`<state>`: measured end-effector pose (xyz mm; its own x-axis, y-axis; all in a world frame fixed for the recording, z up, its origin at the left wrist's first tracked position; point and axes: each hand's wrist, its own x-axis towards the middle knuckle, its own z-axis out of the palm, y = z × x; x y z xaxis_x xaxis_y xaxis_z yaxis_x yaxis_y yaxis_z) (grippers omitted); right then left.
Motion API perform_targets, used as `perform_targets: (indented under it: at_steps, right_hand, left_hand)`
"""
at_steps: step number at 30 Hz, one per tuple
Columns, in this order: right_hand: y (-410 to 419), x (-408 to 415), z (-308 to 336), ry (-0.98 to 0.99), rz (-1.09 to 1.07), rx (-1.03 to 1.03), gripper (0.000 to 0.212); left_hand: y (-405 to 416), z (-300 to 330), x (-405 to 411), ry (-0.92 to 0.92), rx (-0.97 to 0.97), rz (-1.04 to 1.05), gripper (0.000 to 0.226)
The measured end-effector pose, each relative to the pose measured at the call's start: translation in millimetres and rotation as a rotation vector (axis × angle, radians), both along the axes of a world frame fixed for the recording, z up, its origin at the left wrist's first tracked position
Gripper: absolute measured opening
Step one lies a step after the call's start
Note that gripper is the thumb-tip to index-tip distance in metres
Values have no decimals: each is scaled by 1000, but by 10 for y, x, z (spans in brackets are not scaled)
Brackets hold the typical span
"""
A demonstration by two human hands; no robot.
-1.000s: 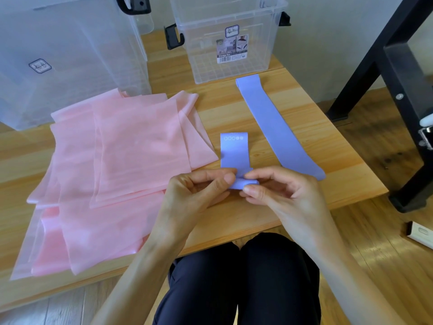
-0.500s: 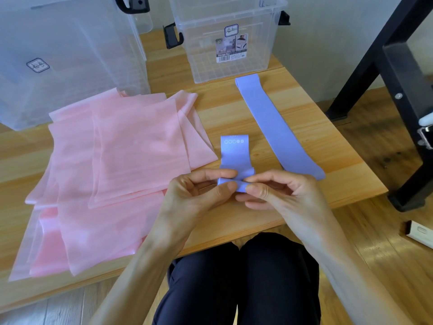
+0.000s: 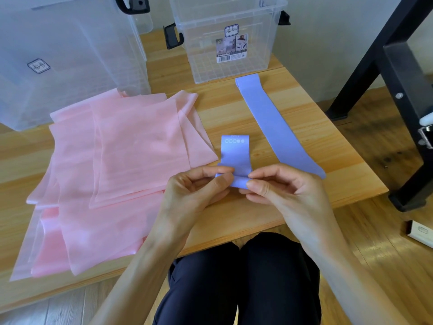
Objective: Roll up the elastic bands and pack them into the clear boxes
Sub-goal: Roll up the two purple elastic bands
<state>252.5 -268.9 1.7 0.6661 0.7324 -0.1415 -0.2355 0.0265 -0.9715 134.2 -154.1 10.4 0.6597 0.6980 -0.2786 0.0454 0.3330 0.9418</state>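
Note:
A short lilac elastic band [image 3: 236, 153] lies on the wooden table [image 3: 262, 214] with its near end rolled up. My left hand [image 3: 194, 191] pinches the left side of the roll and my right hand [image 3: 283, 191] pinches the right side. A second, longer lilac band [image 3: 274, 123] lies flat to the right, running toward the small clear box [image 3: 230, 38]. A pile of wide pink bands [image 3: 112, 170] covers the table's left half. A large clear box [image 3: 65, 57] stands at the back left.
A black metal frame [image 3: 398, 90] stands on the floor right of the table. A white object [image 3: 419, 233] lies on the wooden floor at the far right. My knees in dark trousers sit under the table's front edge.
The roll at the band's near end has grown a little and the flat part has shortened. Both hands have stayed in place, turning the roll.

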Motion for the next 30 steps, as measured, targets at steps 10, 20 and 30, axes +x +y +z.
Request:
perform_targets:
  at_steps: [10, 20, 30]
  right_hand:
    - [-10, 10, -16, -120, 40, -31, 21]
    - [-29, 25, -14, -27, 23, -23, 14]
    - [-14, -76, -48, -9, -146, 18, 19]
  left_hand:
    - [7, 1, 10, 35, 28, 2, 14]
    - [-8, -10, 8, 15, -6, -27, 12]
    - [-20, -19, 45, -14, -7, 3, 20]
